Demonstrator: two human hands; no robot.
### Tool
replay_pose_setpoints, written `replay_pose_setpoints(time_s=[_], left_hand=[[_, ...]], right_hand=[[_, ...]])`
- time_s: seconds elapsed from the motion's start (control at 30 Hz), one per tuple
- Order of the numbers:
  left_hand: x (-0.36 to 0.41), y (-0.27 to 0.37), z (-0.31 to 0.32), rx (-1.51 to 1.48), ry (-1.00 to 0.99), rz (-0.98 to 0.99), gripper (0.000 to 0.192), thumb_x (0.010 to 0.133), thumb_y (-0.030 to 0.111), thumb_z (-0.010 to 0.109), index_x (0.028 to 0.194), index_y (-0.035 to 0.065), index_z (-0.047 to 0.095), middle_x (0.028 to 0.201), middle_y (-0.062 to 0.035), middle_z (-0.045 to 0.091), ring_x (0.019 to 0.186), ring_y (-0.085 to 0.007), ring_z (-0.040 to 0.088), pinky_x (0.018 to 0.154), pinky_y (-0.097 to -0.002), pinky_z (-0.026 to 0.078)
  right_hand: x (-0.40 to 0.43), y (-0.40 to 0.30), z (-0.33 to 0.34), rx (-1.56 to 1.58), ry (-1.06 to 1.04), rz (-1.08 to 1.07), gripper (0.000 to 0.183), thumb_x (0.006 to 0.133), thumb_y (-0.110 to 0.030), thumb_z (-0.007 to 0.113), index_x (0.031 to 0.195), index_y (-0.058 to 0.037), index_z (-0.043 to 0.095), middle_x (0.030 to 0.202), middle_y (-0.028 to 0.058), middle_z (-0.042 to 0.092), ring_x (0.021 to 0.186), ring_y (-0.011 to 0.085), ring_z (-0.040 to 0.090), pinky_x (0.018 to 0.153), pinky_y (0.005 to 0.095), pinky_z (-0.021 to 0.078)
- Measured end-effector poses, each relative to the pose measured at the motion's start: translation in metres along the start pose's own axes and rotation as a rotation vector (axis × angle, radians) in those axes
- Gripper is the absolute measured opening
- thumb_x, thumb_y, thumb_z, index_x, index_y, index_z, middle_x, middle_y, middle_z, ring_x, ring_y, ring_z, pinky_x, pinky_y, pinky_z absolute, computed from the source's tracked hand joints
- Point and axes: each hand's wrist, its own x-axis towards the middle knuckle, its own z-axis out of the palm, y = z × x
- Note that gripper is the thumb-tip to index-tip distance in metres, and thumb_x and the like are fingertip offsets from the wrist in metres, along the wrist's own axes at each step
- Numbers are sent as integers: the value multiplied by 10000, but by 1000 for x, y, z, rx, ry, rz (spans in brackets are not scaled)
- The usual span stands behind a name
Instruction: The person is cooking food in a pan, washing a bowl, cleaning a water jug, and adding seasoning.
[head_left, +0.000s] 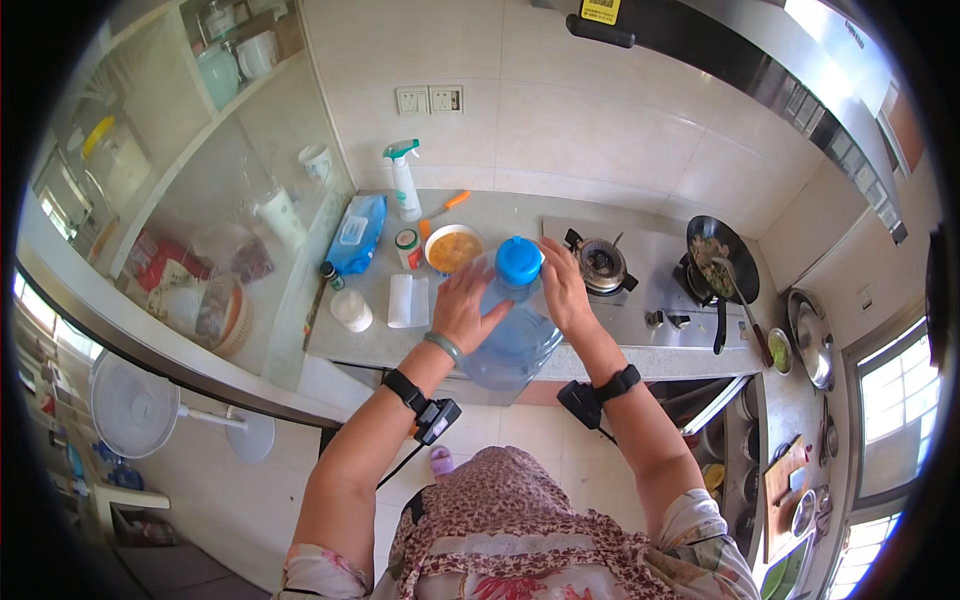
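Observation:
Before me at the counter's front edge stands a large clear-blue plastic water bottle (510, 349) with a blue cap (517, 261). My left hand (471, 306) lies on the left of its shoulder, the fingers spread. On the right, my right hand (562, 281) is beside the neck and cap; whether it grips the bottle cannot be told. A white bowl of orange-yellow soupy food (454, 250) sits just behind my left hand. Left of the bowl are a green-lidded jar (409, 249) and a roll of white paper or film (407, 301).
A spray bottle (405, 184), an orange-handled knife (454, 201), a blue wipes pack (358, 234) and a white container (351, 310) stand left. On the gas stove (637, 319), a wok (721, 251) holds food and a spatula. The range hood (750, 67) overhangs at upper right.

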Motion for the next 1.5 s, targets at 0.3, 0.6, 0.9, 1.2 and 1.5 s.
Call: replay_pose_setpoints(time_s=[0.3, 0.6, 0.9, 1.2, 1.5], left_hand=[[0, 0, -3, -21, 3, -8, 536, 781, 379, 648, 1202, 83, 499, 1284, -124, 481, 1233, -297, 404, 985, -427, 319], [-2, -4, -5, -6, -31, -8, 526, 817, 339, 605, 1250, 79, 459, 1330, -118, 448, 1254, -320, 391, 990, -446, 320], [3, 2, 1, -27, -58, 2, 552, 810, 353, 613, 1261, 78, 454, 1316, -129, 461, 1250, -330, 390, 992, -451, 315], [-1, -2, -1, 3, -52, -19, 589, 805, 396, 610, 1265, 63, 452, 1322, -136, 449, 1243, -336, 389, 989, -461, 315], [45, 1, -31, 107, -429, -78, 689, 714, 503, 678, 1203, 55, 493, 1260, -190, 472, 1171, -335, 439, 935, -436, 374]], right_hand=[[-25, -4, -24, -387, 42, 20, 142, 788, -111, 601, 923, -84, 638, 880, 103, 586, 778, 285, 597, 683, 391, 476], [-55, -38, 5, -404, 79, -147, 91, 771, -45, 623, 860, -31, 623, 811, 135, 579, 740, 323, 579, 658, 379, 480], [-2, 26, -16, -374, 145, 30, 52, 784, -56, 565, 821, -39, 598, 786, 145, 571, 754, 345, 568, 654, 420, 471], [-62, -22, 3, -437, 134, -248, 54, 765, -40, 618, 801, -78, 605, 803, 91, 577, 752, 297, 573, 667, 385, 464], [-4, 34, -14, -362, 151, 68, 128, 827, -156, 549, 890, -84, 634, 888, 130, 605, 856, 333, 588, 750, 410, 473]])
